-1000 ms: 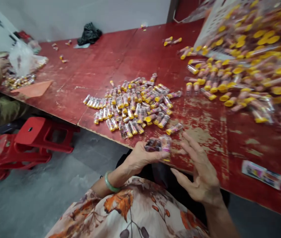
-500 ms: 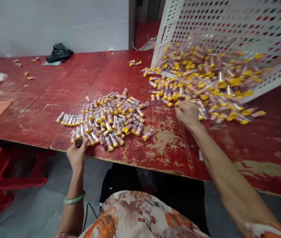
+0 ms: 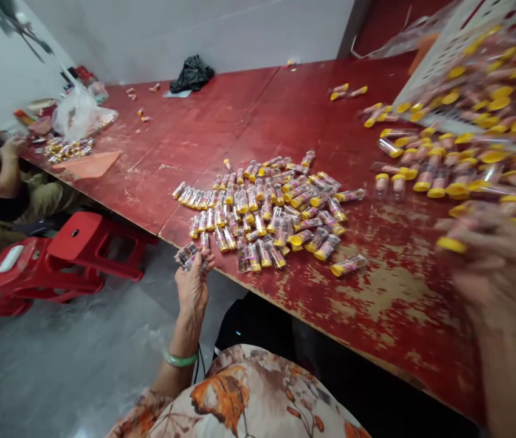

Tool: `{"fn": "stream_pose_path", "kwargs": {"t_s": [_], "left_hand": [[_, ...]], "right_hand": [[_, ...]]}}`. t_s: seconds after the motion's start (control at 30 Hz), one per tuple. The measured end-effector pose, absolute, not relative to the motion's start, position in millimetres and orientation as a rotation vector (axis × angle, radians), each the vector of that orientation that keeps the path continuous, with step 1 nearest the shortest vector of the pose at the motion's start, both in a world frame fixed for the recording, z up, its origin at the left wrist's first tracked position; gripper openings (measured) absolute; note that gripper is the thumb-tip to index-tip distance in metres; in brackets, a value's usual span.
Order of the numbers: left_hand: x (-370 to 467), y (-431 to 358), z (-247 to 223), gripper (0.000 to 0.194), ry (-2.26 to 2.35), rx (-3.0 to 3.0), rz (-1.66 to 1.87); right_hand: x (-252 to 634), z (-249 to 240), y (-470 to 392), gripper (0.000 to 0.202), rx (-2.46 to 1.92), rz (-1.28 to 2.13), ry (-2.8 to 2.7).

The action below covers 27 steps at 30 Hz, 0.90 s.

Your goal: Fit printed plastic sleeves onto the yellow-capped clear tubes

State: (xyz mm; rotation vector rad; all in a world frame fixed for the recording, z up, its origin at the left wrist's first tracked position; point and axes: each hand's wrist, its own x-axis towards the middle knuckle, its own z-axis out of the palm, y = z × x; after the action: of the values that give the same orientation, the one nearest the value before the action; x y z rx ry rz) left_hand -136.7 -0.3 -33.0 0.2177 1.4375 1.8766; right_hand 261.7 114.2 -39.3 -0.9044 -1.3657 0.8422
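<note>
My left hand [image 3: 192,286] is at the table's front edge, fingers pinched on a few small printed labels [image 3: 186,255]. Just beyond it lies a pile of small clear tubes [image 3: 258,201] with yellow caps and printed wraps, some lined up in rows. On the right, my right hand [image 3: 499,274] is blurred by motion. A pinkish tube with a yellow cap [image 3: 451,244] shows at its fingertips, apparently gripped. Close beside that hand, many plainer yellow-capped tubes [image 3: 449,161] spill from a tipped white plastic basket [image 3: 440,61].
The worn red table [image 3: 221,128] carries a black plastic bag [image 3: 192,74], an orange sheet [image 3: 91,165] and a few stray tubes [image 3: 349,91]. At the far left another person's arm [image 3: 0,173] is near a second pile [image 3: 68,149]. Red stools [image 3: 87,240] stand in front.
The view has swung left, so things sit further right in it. My right hand has come away from the basket's spill with a tube. More of the labels in my left hand shows.
</note>
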Motion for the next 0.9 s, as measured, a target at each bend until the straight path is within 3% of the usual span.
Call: {"fn": "stream_pose_path", "kwargs": {"t_s": [0.13,0.27,0.43,0.57,0.9], "left_hand": [[-102.2,-7.4,-19.7,0.031,1.307,0.286,1.583],[-55.4,-12.1,-8.1,0.026,1.115,0.282,1.227],[-15.5,-14.4,-7.6,0.03,1.03,0.332,1.207],[-0.8,-15.2,-12.3,0.026,0.999,0.378,1.191],[-4.6,-12.3,-13.4,0.039,0.829,0.435,0.981]], "right_hand": [[185.8,-23.4,20.4,0.008,-0.981,1.27,-0.859],[120.2,-17.9,-12.1,0.012,-0.812,1.551,-0.758],[105.1,-22.6,-20.7,0.033,-1.031,1.387,-0.783],[107.6,-23.0,-29.7,0.037,-1.138,1.206,-0.78],[137.5,-14.4,-13.9,0.035,-1.031,1.524,-0.494]]}}
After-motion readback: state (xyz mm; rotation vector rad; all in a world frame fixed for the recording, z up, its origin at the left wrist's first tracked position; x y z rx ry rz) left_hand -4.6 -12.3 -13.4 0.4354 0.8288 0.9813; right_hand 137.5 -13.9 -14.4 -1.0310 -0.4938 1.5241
